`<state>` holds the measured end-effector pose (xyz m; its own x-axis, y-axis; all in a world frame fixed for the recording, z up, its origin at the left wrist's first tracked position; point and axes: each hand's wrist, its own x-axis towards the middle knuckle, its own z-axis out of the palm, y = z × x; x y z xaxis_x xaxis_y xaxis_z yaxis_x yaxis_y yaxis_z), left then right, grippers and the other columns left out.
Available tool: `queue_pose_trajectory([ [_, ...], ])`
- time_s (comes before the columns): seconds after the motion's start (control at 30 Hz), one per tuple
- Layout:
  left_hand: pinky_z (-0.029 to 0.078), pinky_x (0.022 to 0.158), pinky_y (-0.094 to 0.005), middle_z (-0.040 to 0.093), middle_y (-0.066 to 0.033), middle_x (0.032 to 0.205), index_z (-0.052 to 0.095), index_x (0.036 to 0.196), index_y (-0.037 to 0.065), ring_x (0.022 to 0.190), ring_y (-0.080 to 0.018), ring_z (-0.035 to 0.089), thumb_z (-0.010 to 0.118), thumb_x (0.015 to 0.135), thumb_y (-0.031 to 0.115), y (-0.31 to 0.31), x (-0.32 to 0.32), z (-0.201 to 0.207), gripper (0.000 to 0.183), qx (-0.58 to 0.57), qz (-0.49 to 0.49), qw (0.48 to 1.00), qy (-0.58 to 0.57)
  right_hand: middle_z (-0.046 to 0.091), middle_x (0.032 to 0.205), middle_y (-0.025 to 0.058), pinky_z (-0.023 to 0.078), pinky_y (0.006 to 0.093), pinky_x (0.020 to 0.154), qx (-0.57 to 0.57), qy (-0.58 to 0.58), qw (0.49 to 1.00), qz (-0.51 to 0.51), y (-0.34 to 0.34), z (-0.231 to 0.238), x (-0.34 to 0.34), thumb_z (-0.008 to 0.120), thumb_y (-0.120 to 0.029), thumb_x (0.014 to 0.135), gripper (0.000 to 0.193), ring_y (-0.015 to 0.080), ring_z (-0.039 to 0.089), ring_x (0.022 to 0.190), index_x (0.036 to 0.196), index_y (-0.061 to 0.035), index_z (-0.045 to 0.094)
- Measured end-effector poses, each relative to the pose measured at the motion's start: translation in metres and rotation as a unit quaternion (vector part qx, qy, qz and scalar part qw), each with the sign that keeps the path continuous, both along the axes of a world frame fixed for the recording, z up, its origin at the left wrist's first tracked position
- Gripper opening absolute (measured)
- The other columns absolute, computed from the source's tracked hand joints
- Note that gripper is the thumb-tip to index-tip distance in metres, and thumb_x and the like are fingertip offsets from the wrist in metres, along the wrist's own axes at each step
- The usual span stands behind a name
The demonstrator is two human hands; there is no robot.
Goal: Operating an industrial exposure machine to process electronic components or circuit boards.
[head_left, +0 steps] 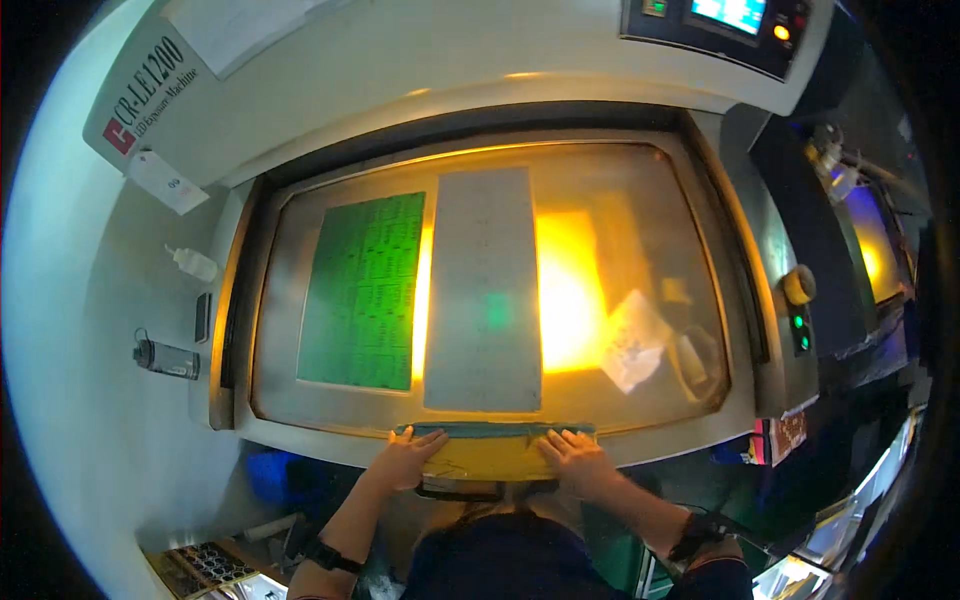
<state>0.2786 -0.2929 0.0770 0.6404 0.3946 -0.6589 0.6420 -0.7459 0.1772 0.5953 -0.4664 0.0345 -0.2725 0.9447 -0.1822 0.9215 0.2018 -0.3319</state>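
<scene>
Both hands rest on a yellow front panel (487, 459) with a blue-green strip along its top, at the near edge of the machine's wide frame. My left hand (405, 460) lies on the panel's left end, fingers stretched out. At the right end, my right hand (577, 461) lies with its fingers spread. Beyond them, a green circuit-board panel (364, 290) lies on the left of the glass-like bed (330, 397). A plain grey panel (484, 300) lies beside it, just right of a narrow bright gap.
A bright yellow reflection and a pale paper-like patch (636, 342) show on the bed's right. Green-lit buttons (801, 333) sit on the right rail. Left stand a small white bottle (194, 263) and a dark-capped bottle (168, 358). The machine's raised hood (450, 60) carries a screen (730, 14).
</scene>
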Motion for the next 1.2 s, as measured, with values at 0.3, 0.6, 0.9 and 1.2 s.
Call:
queue_pose_trajectory([
  [0.3, 0.042, 0.1, -0.0535, 0.058, -0.0202, 0.127, 0.051, 0.137, 0.017, 0.113, -0.0456, 0.054, 0.062, 0.074, 0.0, 0.306, 0.053, -0.059, 0.067, 0.119, 0.029, 0.971, -0.206, 0.059, 0.129, 0.0113, 0.041, 0.0469, 0.104, -0.076, -0.08, 0.991, -0.072, 0.324, -0.002, 0.053, 0.056, -0.007, 0.083, 0.055, 0.0325, 0.055, 0.12, 0.137, -0.0137, 0.05],
  [0.6, 0.036, 0.106, -0.0625, 0.055, -0.0107, 0.137, 0.041, 0.145, 0.023, 0.13, -0.037, 0.047, 0.064, 0.072, 0.003, 0.569, 0.206, -0.104, 0.079, 0.195, 0.113, 0.961, -0.16, 0.045, 0.148, 0.0096, 0.037, 0.0451, 0.111, 0.077, -0.148, 0.98, -0.112, 0.595, -0.057, 0.203, 0.083, -0.022, 0.062, 0.095, 0.0301, 0.044, 0.134, 0.146, -0.0202, 0.039],
  [0.9, 0.029, 0.108, -0.066, 0.046, -0.0053, 0.147, 0.037, 0.147, 0.032, 0.138, -0.0381, 0.036, 0.07, 0.075, 0.013, 0.535, 0.175, -0.097, 0.081, 0.262, 0.091, 0.949, -0.152, 0.048, 0.145, 0.0095, 0.036, 0.0453, 0.111, 0.139, -0.167, 0.968, -0.121, 0.561, -0.064, 0.158, 0.079, -0.018, 0.068, 0.083, 0.0299, 0.046, 0.132, 0.143, -0.0181, 0.043],
  [1.2, 0.046, 0.093, -0.0565, 0.064, -0.0153, 0.119, 0.064, 0.122, 0.015, 0.108, -0.0378, 0.06, 0.055, 0.087, 0.014, 0.226, -0.065, -0.114, 0.036, 0.107, -0.04, 0.982, -0.147, 0.052, 0.139, 0.0172, 0.038, 0.0469, 0.108, -0.33, 0.19, 0.898, -0.22, 0.272, 0.001, -0.008, 0.051, -0.043, 0.097, 0.057, 0.0299, 0.051, 0.127, 0.141, -0.0058, 0.046],
])
